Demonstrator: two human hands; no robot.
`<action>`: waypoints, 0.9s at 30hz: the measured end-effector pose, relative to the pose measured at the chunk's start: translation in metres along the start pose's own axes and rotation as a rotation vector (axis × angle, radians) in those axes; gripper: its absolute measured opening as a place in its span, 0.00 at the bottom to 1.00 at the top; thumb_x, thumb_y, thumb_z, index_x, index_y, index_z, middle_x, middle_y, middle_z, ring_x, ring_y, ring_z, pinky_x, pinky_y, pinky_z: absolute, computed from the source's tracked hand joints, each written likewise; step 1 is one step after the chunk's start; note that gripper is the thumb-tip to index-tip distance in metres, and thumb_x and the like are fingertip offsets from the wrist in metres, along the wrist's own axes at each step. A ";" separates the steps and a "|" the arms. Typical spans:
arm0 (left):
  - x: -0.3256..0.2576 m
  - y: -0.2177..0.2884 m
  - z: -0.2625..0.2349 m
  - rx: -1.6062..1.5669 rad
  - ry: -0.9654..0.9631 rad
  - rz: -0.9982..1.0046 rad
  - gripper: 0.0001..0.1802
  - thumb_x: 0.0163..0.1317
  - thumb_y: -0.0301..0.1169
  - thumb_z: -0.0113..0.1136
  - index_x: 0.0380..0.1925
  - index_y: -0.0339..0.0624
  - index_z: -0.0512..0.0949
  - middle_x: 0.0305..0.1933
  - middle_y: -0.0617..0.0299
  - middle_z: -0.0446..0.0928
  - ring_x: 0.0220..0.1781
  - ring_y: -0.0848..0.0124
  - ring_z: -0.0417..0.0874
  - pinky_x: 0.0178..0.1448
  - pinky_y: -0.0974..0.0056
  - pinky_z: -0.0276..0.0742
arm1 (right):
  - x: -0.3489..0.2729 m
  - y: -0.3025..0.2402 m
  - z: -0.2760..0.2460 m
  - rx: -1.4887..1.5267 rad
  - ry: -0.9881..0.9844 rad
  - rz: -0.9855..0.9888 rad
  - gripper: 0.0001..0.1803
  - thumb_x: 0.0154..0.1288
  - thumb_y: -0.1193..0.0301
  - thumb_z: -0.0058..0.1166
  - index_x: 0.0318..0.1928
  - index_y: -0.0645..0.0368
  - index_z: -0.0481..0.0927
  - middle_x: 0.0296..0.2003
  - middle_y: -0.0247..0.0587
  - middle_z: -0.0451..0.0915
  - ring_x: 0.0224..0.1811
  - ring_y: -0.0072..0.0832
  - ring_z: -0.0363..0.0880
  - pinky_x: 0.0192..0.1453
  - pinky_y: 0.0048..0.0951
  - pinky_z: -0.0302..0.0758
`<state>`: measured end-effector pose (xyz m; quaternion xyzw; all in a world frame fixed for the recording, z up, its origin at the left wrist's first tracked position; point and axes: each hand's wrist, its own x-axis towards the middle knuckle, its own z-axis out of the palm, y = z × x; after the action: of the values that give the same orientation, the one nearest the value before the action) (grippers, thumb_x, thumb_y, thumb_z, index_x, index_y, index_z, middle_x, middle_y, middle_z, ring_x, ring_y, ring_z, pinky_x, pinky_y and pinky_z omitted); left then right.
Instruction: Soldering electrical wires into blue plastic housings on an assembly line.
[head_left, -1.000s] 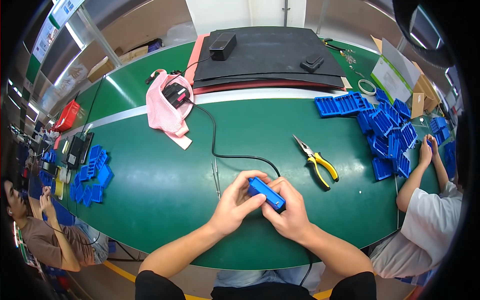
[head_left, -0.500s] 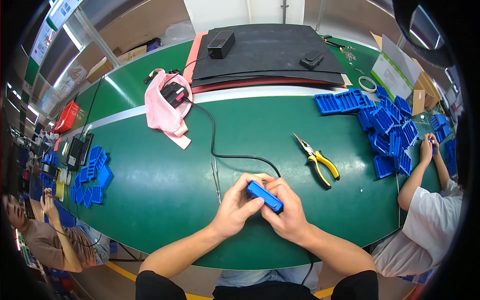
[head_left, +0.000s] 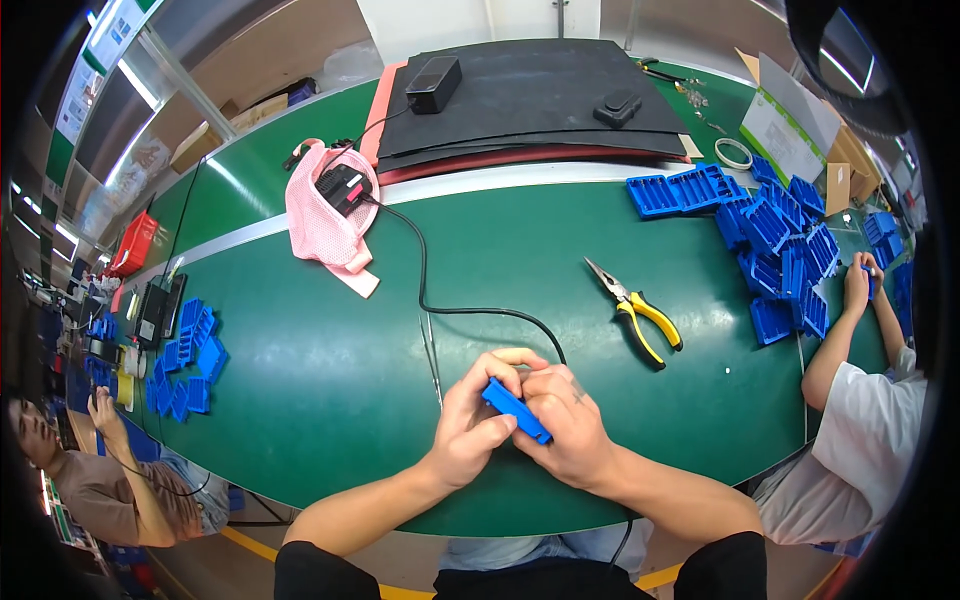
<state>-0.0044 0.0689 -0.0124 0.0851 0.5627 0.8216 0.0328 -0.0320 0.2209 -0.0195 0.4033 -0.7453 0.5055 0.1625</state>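
Observation:
Both my hands hold one small blue plastic case (head_left: 516, 411), tilted, above the near part of the green table (head_left: 330, 400). My left hand (head_left: 468, 415) is closed on its left end, thumb on the near side. Around the right end my right hand (head_left: 568, 425) is closed, fingers bent over the far side, which they hide. Left of the hands lie silvery tweezers (head_left: 430, 355). A black cable (head_left: 470, 311) runs down behind my fingers. To the right are long-nose pliers (head_left: 640, 318) with yellow and black handles.
Blue plastic trays (head_left: 770, 235) are heaped at the right, with several more blue pieces (head_left: 190, 350) at the left. A pink mesh cloth (head_left: 325, 220) holds a black device (head_left: 345, 190). Black sheets (head_left: 530, 100) are stacked at the back. One person sits on each side.
The blue case has shifted slightly left and down and turned in my hands, so a different side shows. My fingers have moved with it; both hands still grip it.

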 end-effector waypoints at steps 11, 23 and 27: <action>0.008 -0.001 -0.006 0.060 -0.050 0.040 0.19 0.64 0.34 0.55 0.51 0.34 0.70 0.62 0.46 0.68 0.63 0.61 0.71 0.68 0.55 0.63 | 0.003 0.003 -0.008 0.214 0.024 0.258 0.13 0.51 0.81 0.63 0.35 0.63 0.73 0.38 0.46 0.75 0.40 0.42 0.76 0.42 0.36 0.74; 0.010 0.009 -0.009 0.231 0.014 -0.010 0.16 0.69 0.32 0.50 0.49 0.30 0.75 0.56 0.49 0.75 0.57 0.63 0.76 0.64 0.60 0.68 | -0.001 0.006 -0.006 0.560 0.001 0.487 0.07 0.62 0.77 0.58 0.37 0.64 0.73 0.37 0.41 0.74 0.37 0.28 0.73 0.43 0.27 0.70; 0.009 0.003 -0.011 0.152 0.046 0.014 0.15 0.68 0.34 0.52 0.43 0.31 0.75 0.49 0.53 0.75 0.51 0.67 0.75 0.58 0.62 0.70 | 0.000 0.002 -0.006 0.549 -0.025 0.490 0.07 0.62 0.78 0.57 0.38 0.64 0.73 0.35 0.39 0.74 0.35 0.24 0.71 0.41 0.25 0.68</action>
<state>-0.0148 0.0595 -0.0128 0.0724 0.6233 0.7786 0.0076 -0.0349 0.2262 -0.0179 0.2477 -0.6581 0.7057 -0.0869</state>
